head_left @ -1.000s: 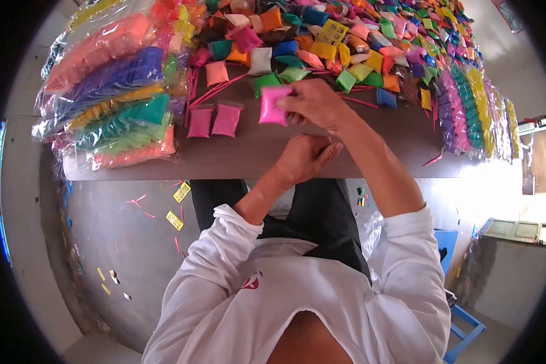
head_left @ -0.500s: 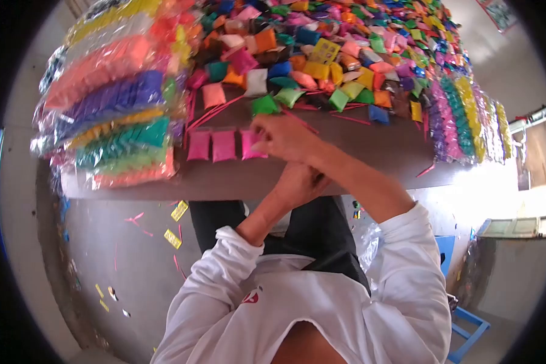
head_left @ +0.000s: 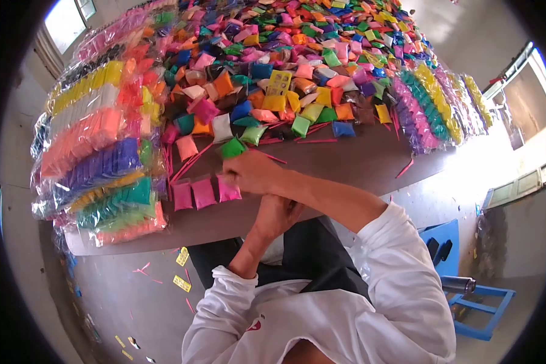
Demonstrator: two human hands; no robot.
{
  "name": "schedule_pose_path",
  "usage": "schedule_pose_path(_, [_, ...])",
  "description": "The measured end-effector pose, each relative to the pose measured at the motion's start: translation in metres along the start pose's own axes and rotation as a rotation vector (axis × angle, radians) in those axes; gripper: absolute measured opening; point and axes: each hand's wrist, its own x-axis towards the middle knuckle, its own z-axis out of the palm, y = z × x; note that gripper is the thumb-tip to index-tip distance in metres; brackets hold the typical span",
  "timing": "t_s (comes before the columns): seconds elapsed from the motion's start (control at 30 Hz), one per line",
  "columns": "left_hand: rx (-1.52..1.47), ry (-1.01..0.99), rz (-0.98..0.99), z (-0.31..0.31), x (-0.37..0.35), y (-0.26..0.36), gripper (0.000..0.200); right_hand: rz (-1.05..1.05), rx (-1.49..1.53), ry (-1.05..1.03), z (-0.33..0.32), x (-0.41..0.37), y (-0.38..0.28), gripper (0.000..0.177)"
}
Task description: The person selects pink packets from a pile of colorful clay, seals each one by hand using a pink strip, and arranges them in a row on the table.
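Observation:
Three pink packets, the middle one [head_left: 204,193] among them, lie in a row near the table's front edge. My right hand [head_left: 249,172] is over the right end of this row, its fingers bent beside the rightmost pink packet [head_left: 228,188]; whether it grips anything is hidden. Below it, my left hand [head_left: 277,213] is close to the right wrist at the table's edge, its fingers mostly out of sight. A green packet [head_left: 233,148] lies just beyond my right hand. Pink strips [head_left: 191,164] lie behind the row.
A large heap of coloured packets [head_left: 279,54] covers the back of the table [head_left: 340,161]. Clear bags of sorted packets [head_left: 97,133] are stacked at the left, with more bagged rows [head_left: 431,109] at the right. A blue stool [head_left: 485,309] stands on the floor at the lower right.
The view has shifted, so the table sits lower and further left in the picture. Both hands remain close together by the pink row, and the three pink packets still lie there.

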Motion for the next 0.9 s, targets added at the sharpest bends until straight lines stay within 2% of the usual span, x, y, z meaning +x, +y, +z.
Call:
schedule_pose_path(0.07, [0.052, -0.032, -0.085, -0.001, -0.001, 0.003, 0.013, 0.017, -0.031, 0.22, -0.011, 0.007, 0.012, 0.015])
schedule_pose_path(0.2, [0.154, -0.018, -0.078, -0.006, 0.001, 0.009, 0.024, 0.113, -0.095, 0.617, -0.056, 0.039, 0.06, 0.013])
schedule_pose_path(0.27, [0.123, 0.008, -0.096, -0.006, 0.002, 0.015, 0.028, 0.153, -0.193, 0.665, -0.078, 0.049, 0.092, 0.013])
schedule_pose_path(0.33, [0.125, 0.0, -0.109, -0.006, 0.002, 0.015, 0.029, 0.219, -0.15, 0.657, -0.108, 0.054, 0.102, 0.015])
schedule_pose_path(0.43, [0.096, 0.009, -0.127, -0.004, 0.0, 0.011, 0.03, 0.237, -0.264, 0.675, -0.136, 0.071, 0.123, 0.017])
schedule_pose_path(0.53, [0.077, -0.013, -0.126, -0.008, 0.003, 0.013, 0.031, 0.273, -0.186, 0.603, -0.155, 0.098, 0.148, 0.019])
schedule_pose_path(0.8, [0.012, 0.058, -0.057, -0.007, 0.006, 0.008, 0.034, 0.32, -0.326, 0.489, -0.145, 0.185, 0.192, 0.027])
schedule_pose_path(0.9, [-0.015, 0.056, -0.055, -0.008, 0.008, 0.007, 0.035, 0.437, -0.376, 0.37, -0.13, 0.206, 0.192, 0.031])
